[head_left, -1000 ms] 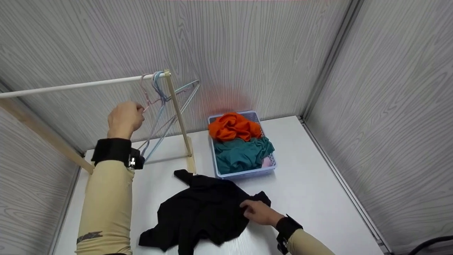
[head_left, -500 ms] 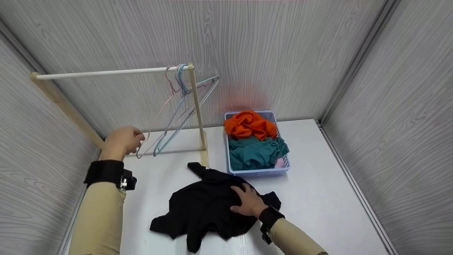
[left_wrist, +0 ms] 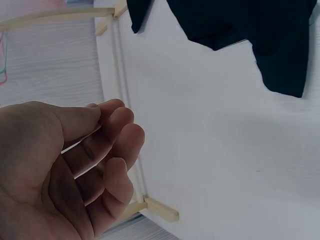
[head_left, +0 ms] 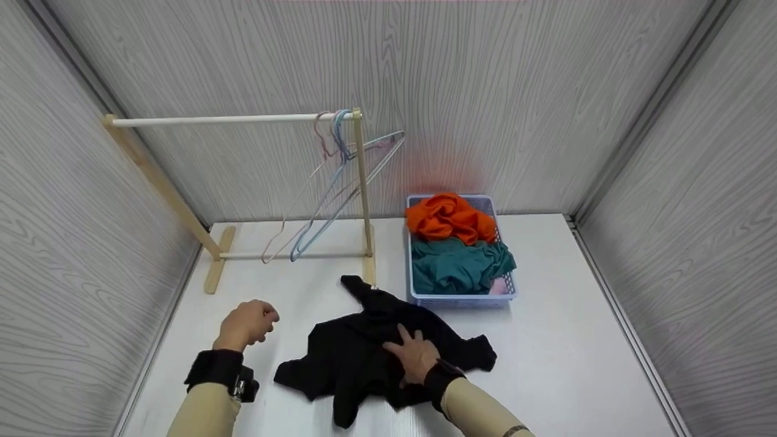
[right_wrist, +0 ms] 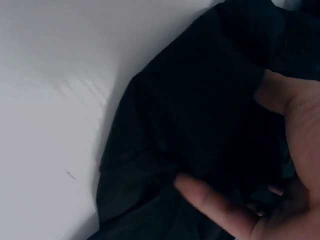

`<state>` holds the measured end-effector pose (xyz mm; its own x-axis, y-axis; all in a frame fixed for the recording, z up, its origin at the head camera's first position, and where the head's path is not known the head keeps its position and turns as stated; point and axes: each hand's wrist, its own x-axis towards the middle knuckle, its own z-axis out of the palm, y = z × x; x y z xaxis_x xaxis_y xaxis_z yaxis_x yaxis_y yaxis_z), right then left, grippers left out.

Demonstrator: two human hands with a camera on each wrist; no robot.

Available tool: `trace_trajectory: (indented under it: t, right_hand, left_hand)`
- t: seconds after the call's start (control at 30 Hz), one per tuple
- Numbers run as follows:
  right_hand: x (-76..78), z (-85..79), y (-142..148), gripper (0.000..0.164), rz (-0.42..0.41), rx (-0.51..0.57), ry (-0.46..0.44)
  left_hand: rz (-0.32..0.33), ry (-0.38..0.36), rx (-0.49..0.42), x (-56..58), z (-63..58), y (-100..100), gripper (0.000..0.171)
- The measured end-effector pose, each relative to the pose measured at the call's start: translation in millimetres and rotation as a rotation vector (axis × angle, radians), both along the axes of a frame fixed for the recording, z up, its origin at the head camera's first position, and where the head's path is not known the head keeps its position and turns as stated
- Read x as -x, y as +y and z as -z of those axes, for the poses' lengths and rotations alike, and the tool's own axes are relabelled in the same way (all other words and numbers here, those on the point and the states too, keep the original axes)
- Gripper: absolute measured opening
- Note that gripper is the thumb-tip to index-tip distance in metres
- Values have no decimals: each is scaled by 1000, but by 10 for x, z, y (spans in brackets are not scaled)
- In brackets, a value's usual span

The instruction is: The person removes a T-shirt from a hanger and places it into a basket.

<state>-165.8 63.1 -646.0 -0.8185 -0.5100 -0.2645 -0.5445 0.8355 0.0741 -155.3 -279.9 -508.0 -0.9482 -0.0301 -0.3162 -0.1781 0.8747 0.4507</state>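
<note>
A crumpled black garment [head_left: 340, 346] lies on the white table, one sleeve-like end pointing at the rack's foot. My right hand [head_left: 416, 358] rests on its right part with fingers spread; in the right wrist view a finger [right_wrist: 215, 205] touches the dark cloth, and other fingertips are partly hidden. To the left of the garment, above the table, is my left hand [head_left: 246, 323]. Its fingers are loosely curled with nothing between them, as the left wrist view shows with the thumb [left_wrist: 80, 122] near the index finger.
A wooden rack with a white rod [head_left: 230, 120] stands at the back left. Pink and blue wire hangers [head_left: 322, 212] hang at its right end. Beside it a lilac basket [head_left: 464, 298] holds an orange cloth [head_left: 452, 218] and a teal cloth [head_left: 458, 267]. Grey panels enclose the table.
My left hand has let go of the pink hanger and moved down toward the table. My right hand has gone from bent fingers at the garment's right edge to spread fingers further in. The view has shifted.
</note>
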Motion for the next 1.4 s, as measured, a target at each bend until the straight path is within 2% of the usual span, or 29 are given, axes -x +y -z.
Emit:
trace_trajectory:
  t: [0.17, 0.23, 0.33, 0.47, 0.53, 0.6, 0.73, 0.87, 1.0, 1.13, 1.23, 1.4]
  right_hand:
    - [4, 26, 82, 50, -56, 61, 51]
    - [0, 27, 108, 39, -62, 86, 69]
    - [-7, 26, 157, 46, -36, 161, 61]
    - [-11, 30, 213, 82, 32, 258, 16]
    - [-13, 35, 237, 89, 60, 264, 5]
    - [-17, 47, 263, 81, 66, 262, 14]
    - [-23, 64, 341, 48, 49, 286, 49]
    - [52, -51, 458, 35, 72, 376, -35]
    - [255, -363, 597, 37, 129, 471, -133]
    - [486, -842, 709, 47, 165, 522, -163]
    - [641, -1256, 777, 49, 172, 536, -152]
    - [902, -1920, 917, 42, 182, 578, -37]
  left_hand:
    - [10, 1, -20, -4, 86, 195, 25]
    - [16, 4, -30, -8, 95, 246, 25]
    - [30, 13, -44, -19, 106, 312, 24]
    - [53, 20, -56, -43, 122, 383, 22]
    - [64, 18, -60, -55, 126, 411, 21]
    - [74, 15, -60, -64, 130, 432, 20]
    - [95, -1, -68, -78, 119, 462, 20]
    - [107, -36, -84, -90, 109, 471, 20]
    - [105, -67, -106, -83, 94, 481, 22]
    - [97, -83, -126, -77, 57, 494, 23]
    - [104, -81, -133, -77, 28, 508, 22]
    - [125, -80, -157, -86, -2, 544, 22]
